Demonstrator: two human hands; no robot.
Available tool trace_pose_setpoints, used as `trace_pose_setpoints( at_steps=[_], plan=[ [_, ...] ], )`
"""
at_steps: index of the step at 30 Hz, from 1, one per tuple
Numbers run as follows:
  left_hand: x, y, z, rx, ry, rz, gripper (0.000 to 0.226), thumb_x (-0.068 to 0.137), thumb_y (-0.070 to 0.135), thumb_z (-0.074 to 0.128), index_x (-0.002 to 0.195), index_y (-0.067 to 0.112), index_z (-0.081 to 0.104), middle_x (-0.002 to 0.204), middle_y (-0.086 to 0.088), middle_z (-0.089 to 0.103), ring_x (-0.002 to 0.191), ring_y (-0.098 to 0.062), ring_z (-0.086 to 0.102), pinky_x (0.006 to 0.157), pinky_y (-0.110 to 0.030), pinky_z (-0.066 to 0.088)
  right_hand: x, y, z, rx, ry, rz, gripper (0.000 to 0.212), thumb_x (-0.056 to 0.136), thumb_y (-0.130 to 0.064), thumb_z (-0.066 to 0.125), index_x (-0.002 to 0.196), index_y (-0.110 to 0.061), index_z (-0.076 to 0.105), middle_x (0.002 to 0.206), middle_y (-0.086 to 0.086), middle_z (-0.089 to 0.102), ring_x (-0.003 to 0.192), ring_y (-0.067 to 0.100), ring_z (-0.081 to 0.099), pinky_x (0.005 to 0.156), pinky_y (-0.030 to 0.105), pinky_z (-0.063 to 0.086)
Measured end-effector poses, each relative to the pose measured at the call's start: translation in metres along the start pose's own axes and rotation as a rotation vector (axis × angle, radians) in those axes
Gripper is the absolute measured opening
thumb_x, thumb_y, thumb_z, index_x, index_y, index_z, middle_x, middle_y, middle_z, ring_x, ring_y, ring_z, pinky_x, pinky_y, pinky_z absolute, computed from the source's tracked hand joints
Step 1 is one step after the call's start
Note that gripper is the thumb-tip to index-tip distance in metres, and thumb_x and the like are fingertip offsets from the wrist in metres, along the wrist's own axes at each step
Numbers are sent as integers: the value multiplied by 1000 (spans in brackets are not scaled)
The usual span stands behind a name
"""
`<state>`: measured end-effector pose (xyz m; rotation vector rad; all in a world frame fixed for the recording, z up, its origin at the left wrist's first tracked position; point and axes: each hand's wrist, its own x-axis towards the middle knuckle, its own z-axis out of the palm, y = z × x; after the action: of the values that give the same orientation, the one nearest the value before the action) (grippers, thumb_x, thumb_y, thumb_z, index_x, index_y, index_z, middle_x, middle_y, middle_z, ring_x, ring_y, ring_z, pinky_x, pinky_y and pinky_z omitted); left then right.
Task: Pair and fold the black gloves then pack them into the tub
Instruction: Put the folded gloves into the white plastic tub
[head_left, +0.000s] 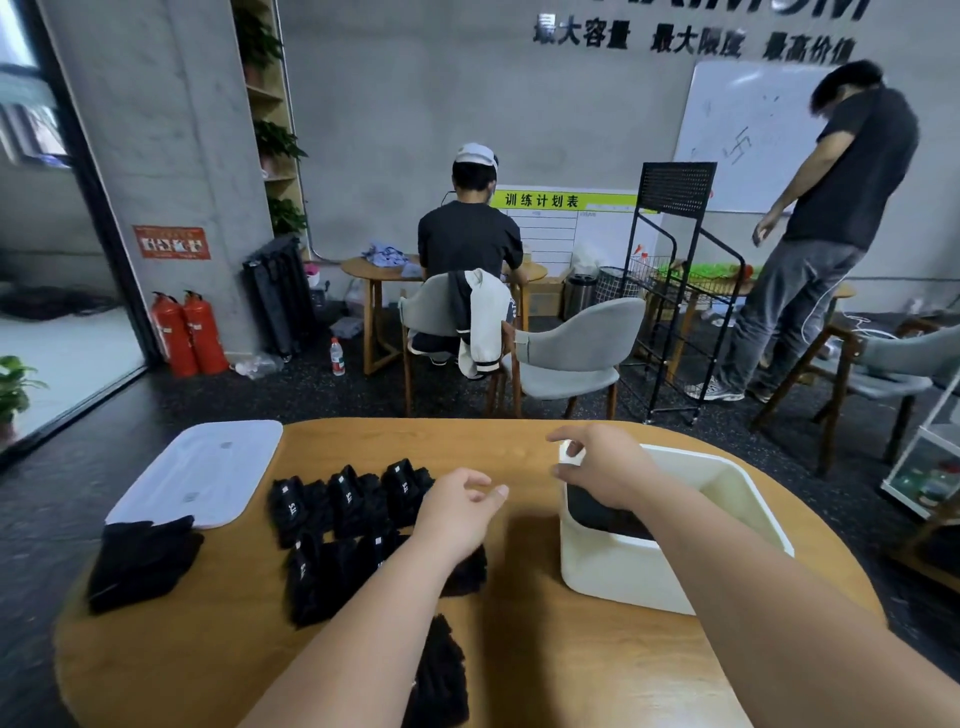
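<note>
Head view | gloves (353, 514) are laid left, nearest left hand (457, 512), relaxed, empty | right hand (602, 467) is held loose, empty, over tub (623, 577).

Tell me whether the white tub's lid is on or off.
Off. The tub stands open-topped with dark cloth showing inside, while the white lid lies flat on the table, beyond the gloves.

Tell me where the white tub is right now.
Head view: the white tub stands on the right of the wooden table, beside the folded black gloves, under the right hand.
</note>
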<state>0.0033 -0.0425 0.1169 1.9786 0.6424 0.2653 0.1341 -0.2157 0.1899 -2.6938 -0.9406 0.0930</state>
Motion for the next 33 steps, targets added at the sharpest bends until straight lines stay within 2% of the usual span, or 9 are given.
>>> trace_pose_setpoints(
  at_steps=[3,5,12,14,19,22,25,28,33],
  plan=[
    [-4,-20,-23,-44,41,-32,29,99,52,69,120,34,63,114,7,70,102,-15,69,95,-42,59,2,-28,5,57,37,-71,47,96,-45,73,141,-40,61,113,-8,64,92,15,65,83,33,56],
    [-8,-32,-36,-52,73,-40,27,98,52,70,118,35,64,114,9,70,101,-14,70,96,-42,59,3,-47,12,70,14,-113,46,97,-43,73,141,-39,61,113,-9,63,94,14,65,83,31,56],
    [-33,-89,-93,-52,184,-96,28,98,48,71,120,32,66,109,11,72,94,-11,73,89,-35,59,-1,-119,57,103,-108,-259,49,99,-43,70,146,-41,55,120,-11,61,105,14,64,91,35,58],
    [-42,-106,-111,-47,215,-118,28,98,48,71,120,33,65,110,11,73,97,-11,72,90,-34,59,-1,-138,74,95,-127,-292,50,99,-45,69,147,-40,55,120,-10,61,105,14,64,91,36,58],
    [-64,-148,-148,-17,287,-169,26,97,48,71,119,34,64,110,10,75,97,-9,72,84,-31,59,-2,-178,109,103,-189,-369,52,97,-47,71,147,-42,55,120,-11,60,104,13,63,90,34,58],
    [-76,-170,-164,4,346,-205,26,98,47,70,120,33,65,112,10,74,96,-9,71,86,-32,59,-7,-199,127,112,-201,-405,52,97,-47,71,146,-43,55,118,-12,59,102,12,63,90,32,56],
    [-89,-191,-177,27,392,-248,28,101,46,68,124,31,65,115,9,70,97,-9,67,79,-25,54,-12,-217,146,127,-216,-440,52,97,-48,71,147,-43,55,119,-13,58,104,11,62,92,30,55],
    [-97,-211,-186,47,440,-286,27,101,45,68,124,32,64,114,11,69,100,-10,68,89,-32,58,-17,-236,165,142,-224,-472,50,98,-47,70,145,-43,55,120,-12,56,105,11,61,93,31,55],
    [-102,-242,-206,161,525,-331,32,101,43,68,130,31,63,124,10,65,107,-8,63,97,-30,54,-21,-265,197,186,-254,-527,49,100,-46,66,147,-41,54,128,-14,53,112,10,59,99,34,54]
  ],
)
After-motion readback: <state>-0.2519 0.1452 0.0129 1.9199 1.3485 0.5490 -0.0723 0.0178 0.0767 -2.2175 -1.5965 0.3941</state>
